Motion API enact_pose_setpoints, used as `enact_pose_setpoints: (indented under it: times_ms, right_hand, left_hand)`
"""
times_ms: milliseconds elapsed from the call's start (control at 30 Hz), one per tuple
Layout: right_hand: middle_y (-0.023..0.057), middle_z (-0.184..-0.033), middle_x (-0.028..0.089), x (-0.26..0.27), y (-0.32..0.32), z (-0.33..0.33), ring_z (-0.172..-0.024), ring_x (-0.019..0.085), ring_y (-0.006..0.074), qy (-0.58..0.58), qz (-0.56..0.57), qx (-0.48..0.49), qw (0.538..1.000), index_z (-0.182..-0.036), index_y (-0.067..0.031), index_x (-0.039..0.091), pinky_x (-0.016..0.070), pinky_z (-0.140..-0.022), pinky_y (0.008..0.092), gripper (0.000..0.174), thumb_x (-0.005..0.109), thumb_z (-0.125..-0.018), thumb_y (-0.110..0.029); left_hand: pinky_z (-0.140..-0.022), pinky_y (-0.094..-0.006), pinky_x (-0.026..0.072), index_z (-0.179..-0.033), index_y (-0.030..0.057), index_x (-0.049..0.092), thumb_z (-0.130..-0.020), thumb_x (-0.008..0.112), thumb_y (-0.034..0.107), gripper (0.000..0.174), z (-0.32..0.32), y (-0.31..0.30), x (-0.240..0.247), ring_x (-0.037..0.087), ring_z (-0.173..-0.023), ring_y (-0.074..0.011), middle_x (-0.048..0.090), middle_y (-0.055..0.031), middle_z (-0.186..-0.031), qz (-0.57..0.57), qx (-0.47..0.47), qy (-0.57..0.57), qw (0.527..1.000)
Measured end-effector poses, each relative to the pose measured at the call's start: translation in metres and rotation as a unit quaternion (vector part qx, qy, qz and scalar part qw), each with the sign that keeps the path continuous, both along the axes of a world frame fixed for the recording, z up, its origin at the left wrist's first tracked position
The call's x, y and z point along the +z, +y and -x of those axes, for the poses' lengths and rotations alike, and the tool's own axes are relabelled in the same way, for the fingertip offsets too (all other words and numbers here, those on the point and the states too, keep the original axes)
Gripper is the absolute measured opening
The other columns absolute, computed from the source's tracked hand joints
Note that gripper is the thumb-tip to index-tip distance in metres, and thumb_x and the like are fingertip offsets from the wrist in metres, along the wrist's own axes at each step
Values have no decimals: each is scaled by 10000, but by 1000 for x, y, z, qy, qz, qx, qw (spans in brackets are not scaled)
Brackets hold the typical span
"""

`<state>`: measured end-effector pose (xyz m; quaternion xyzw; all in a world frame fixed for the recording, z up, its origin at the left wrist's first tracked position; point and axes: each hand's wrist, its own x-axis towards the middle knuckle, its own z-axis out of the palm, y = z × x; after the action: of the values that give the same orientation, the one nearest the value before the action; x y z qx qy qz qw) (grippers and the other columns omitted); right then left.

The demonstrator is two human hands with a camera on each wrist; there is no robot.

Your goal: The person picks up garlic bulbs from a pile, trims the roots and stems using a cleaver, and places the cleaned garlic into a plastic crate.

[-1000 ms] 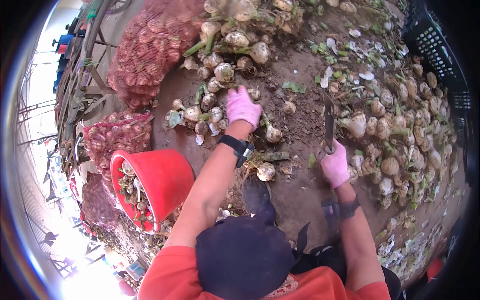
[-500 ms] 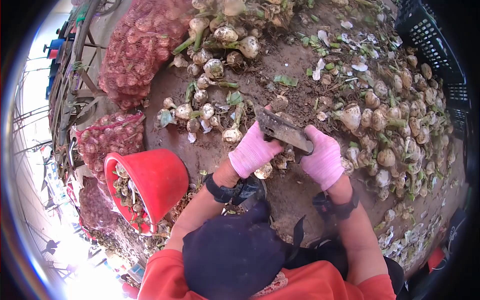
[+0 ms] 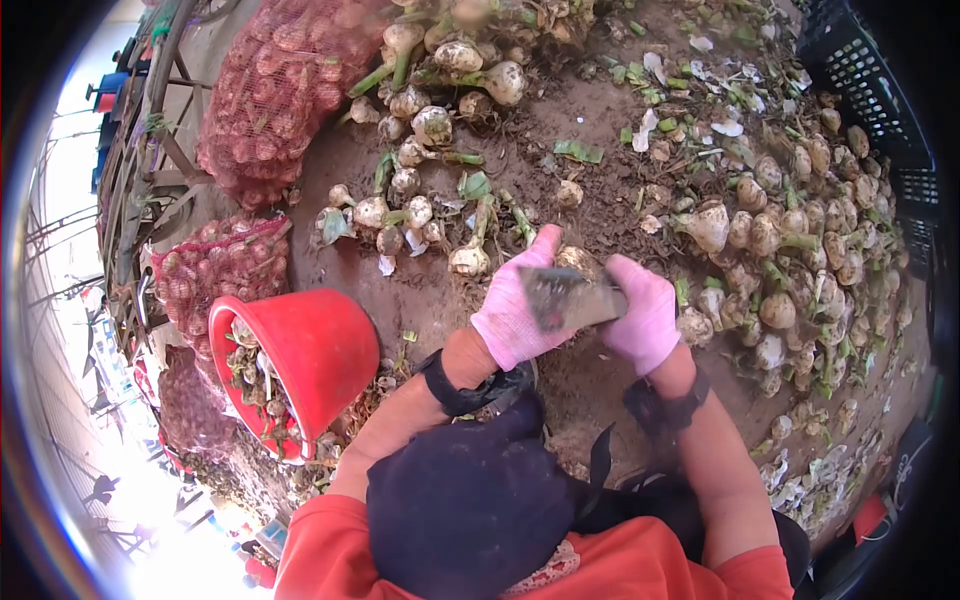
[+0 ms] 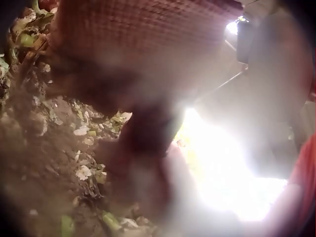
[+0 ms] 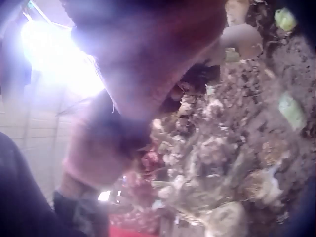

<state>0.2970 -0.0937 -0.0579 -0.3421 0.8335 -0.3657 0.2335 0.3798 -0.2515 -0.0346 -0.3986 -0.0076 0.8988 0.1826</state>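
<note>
Over the floor (image 3: 585, 402), the knife (image 3: 578, 300), probably stiff, light and sharp-edged, is best taken by its handle end, where the right hand (image 3: 645, 318) has its grip curled round it; the blade crosses before the left hand (image 3: 506, 320), whose hold I cannot tell. Both forearms (image 3: 393, 430) slant inward.

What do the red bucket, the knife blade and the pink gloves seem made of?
Red bucket: probably plastic, smooth with a slight sheen. Knife blade: likely metal, flat and dull grey, though blurred. Pink gloves: seemingly knitted fabric, matte; the left wrist view shows a grid-like texture.
</note>
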Motion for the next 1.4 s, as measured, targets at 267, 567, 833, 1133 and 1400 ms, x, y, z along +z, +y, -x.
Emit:
enact_pose_setpoints:
  times_ms: [267,567,833,1133,1400]
  right_hand:
    - [227,-883,637,-24,9,25,-868,624,381,-44,-63,-173,982,-1017,-42,593,494,-754,401,349,628,-671,-51]
    - [177,-797,610,-4,-1,-3,-779,620,370,-161,18,-122,979,-863,-43,546,488,-661,383,235,642,-648,-36]
    - [169,-767,603,-2,-12,-7,-794,604,388,-9,104,-100,989,-892,-55,557,494,-656,409,270,630,-636,-17]
    - [74,-715,617,-77,31,6,-666,603,141,-211,11,-236,948,-935,11,573,460,-579,316,186,633,-769,-50]
    - [28,-741,604,-78,28,18,-663,558,93,-266,102,-265,921,-1019,46,585,454,-605,233,275,611,-745,37]
  left_hand:
    - [-845,-292,494,-1316,-22,394,-632,841,126,831,0,8,1,568,-953,-145,575,-100,-1076,621,-218,121,743]
    - [-749,-306,534,-1073,4,503,-768,671,-12,348,12,-17,-9,621,-821,-167,617,-68,-927,549,81,59,830]
    - [-980,-374,441,-1089,-36,559,-932,423,185,304,-2,3,-32,574,-1062,-238,615,-141,-1104,231,119,176,949]
    - [-780,-332,548,-1114,-86,499,-875,517,41,271,14,-22,-39,590,-855,-224,587,-171,-1081,297,159,70,939]
    - [-970,-358,437,-1282,74,452,-705,716,72,635,49,21,14,531,-1112,-230,513,-142,-1236,664,-196,318,648]
